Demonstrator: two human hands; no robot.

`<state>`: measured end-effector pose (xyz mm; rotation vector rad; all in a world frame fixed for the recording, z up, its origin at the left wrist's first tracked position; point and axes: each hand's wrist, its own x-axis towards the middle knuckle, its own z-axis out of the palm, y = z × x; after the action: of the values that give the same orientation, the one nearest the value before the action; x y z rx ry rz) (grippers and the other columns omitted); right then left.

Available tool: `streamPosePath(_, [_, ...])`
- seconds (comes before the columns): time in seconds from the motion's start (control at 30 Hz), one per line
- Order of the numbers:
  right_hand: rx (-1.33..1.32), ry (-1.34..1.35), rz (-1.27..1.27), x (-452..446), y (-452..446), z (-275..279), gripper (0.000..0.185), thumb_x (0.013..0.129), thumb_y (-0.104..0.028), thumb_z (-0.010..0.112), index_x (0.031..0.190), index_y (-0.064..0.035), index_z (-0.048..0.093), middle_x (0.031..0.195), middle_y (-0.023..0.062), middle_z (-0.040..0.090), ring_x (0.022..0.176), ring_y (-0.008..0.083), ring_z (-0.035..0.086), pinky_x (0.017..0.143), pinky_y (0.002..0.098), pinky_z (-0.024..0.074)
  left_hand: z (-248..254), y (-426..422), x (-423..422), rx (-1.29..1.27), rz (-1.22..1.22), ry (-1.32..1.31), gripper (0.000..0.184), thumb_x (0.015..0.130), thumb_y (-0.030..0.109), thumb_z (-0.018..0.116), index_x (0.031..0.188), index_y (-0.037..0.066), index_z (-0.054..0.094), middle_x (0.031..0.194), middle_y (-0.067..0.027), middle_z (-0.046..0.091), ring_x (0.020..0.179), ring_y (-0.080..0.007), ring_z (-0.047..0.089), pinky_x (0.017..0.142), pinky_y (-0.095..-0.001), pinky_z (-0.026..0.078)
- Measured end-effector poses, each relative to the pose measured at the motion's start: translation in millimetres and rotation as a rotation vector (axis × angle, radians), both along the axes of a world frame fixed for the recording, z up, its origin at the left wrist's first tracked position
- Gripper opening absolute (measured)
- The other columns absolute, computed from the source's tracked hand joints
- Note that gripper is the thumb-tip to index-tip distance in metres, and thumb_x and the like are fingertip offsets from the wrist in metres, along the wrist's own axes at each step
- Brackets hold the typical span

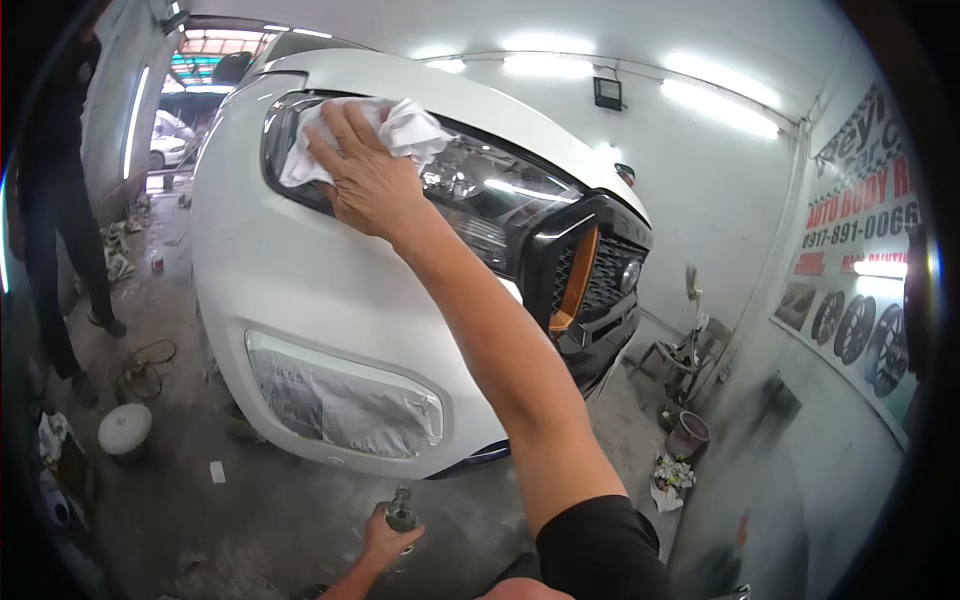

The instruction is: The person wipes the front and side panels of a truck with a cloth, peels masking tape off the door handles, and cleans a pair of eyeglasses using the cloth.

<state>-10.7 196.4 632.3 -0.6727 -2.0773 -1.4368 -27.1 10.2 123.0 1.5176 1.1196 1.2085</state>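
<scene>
My right hand [368,180] presses a bunched white cloth [415,130] against the headlight [480,180] of a white car [330,270]. Its fingers are spread over the cloth, and part of the cloth sticks out past them. Low in the view, my left hand [382,540] is wrapped round a small dark glass bottle [402,512], below the bumper and apart from the car. Clear plastic film [345,400] covers the recess in the bumper. Beside the headlight is the black grille [605,270] with an orange strip [577,275].
A person in dark clothes [55,200] stands at the left. A round white-topped stool [125,430] and a coiled cable [145,368] are on the floor. At the right are a chair [690,350], a bucket [688,435] and a wall with a sign [850,240].
</scene>
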Motion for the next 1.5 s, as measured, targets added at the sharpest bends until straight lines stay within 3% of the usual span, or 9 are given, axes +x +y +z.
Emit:
streamPosePath(0.23, [-0.115,0.554,-0.229,197,-60,-36,0.06,0.102,-0.023,0.053,0.157,-0.0059,0.037,0.171,0.019,0.016,0.159,0.0392,0.014,0.122,0.067,0.0152,-9,-9,-21,0.029,-0.026,0.05,0.069,0.066,0.035,0.094,0.113,-0.003,0.062,0.097,-0.0178,0.074,0.09,-0.0284,0.073,0.083,-0.0402,0.058])
streamPosePath(0.47, [0.061,0.068,-0.053,-6,-18,-17,0.075,0.09,-0.038,0.067,0.154,-0.0086,0.042,0.167,0.0136,0.032,0.156,0.0316,0.026,0.124,0.0622,0.0162,-21,0,-42,-0.017,0.016,0.05,0.074,0.065,0.036,0.094,0.118,-0.002,0.06,0.102,-0.0205,0.071,0.095,-0.0314,0.072,0.085,-0.0417,0.056])
streamPosePath(0.6, [-0.217,-0.048,-0.183,45,-36,-10,0.083,0.089,-0.018,0.064,0.163,-0.0144,0.028,0.172,0.0078,0.022,0.158,0.0282,0.02,0.124,0.0518,0.0311,-31,3,-59,-0.058,-0.008,0.044,0.076,0.065,0.035,0.094,0.121,-0.002,0.059,0.105,-0.0202,0.071,0.098,-0.0313,0.072,0.087,-0.0419,0.056])
streamPosePath(0.7, [-0.173,0.191,-0.281,108,-70,-27,0.093,0.086,-0.012,0.067,0.166,-0.0138,0.021,0.173,0.0132,0.015,0.16,0.0319,0.013,0.129,0.0518,-0.001,-11,-9,-82,-0.101,0.047,0.024,0.074,0.065,0.035,0.094,0.12,-0.003,0.061,0.105,-0.0208,0.071,0.099,-0.0315,0.072,0.088,-0.0419,0.056])
streamPosePath(0.9, [0.024,0.184,-0.257,74,-44,-28,0.083,0.088,-0.025,0.074,0.16,-0.0096,0.035,0.17,0.0153,0.025,0.157,0.0363,0.023,0.124,0.0642,0.0114,-16,-18,-132,-0.14,0.252,0.004,0.075,0.062,0.036,0.094,0.117,-0.007,0.063,0.107,-0.0232,0.072,0.102,-0.034,0.072,0.09,-0.0425,0.056])
streamPosePath(1.07, [0.062,-0.03,-0.055,-47,5,18,0.061,0.1,-0.037,0.06,0.151,-0.0084,0.046,0.162,0.0118,0.041,0.149,0.0296,0.038,0.118,0.066,0.0292,-25,-8,-154,-0.127,0.422,0.067,0.077,0.061,0.034,0.093,0.118,-0.008,0.062,0.107,-0.0248,0.071,0.103,-0.0358,0.071,0.09,-0.043,0.056])
streamPosePath(1.27, [-0.144,-0.147,-0.385,-137,40,45,0.055,0.106,-0.044,0.046,0.145,-0.0073,0.055,0.156,0.0105,0.05,0.146,0.0263,0.043,0.118,0.0632,0.0315,-18,1,-156,-0.104,0.475,0.0,0.075,0.062,0.029,0.092,0.119,-0.007,0.06,0.105,-0.0259,0.071,0.102,-0.0355,0.072,0.088,-0.0435,0.056])
streamPosePath(1.37, [0.082,-0.227,-0.144,-127,82,26,0.046,0.099,-0.045,0.056,0.122,-0.0076,0.069,0.132,0.0053,0.064,0.131,0.0193,0.055,0.106,0.0571,0.0429,17,-4,-160,-0.238,0.459,-0.021,0.073,0.062,0.027,0.091,0.118,-0.007,0.06,0.101,-0.0241,0.071,0.097,-0.0331,0.073,0.085,-0.0423,0.056])
streamPosePath(1.5, [-0.067,-0.33,0.032,-81,15,0,0.045,0.103,-0.038,0.055,0.133,-0.006,0.062,0.143,0.0045,0.058,0.137,0.022,0.051,0.099,0.0514,0.053,-9,6,-157,-0.128,0.447,-0.038,0.07,0.062,0.024,0.091,0.117,-0.007,0.06,0.097,-0.021,0.072,0.091,-0.0295,0.073,0.082,-0.0406,0.057])
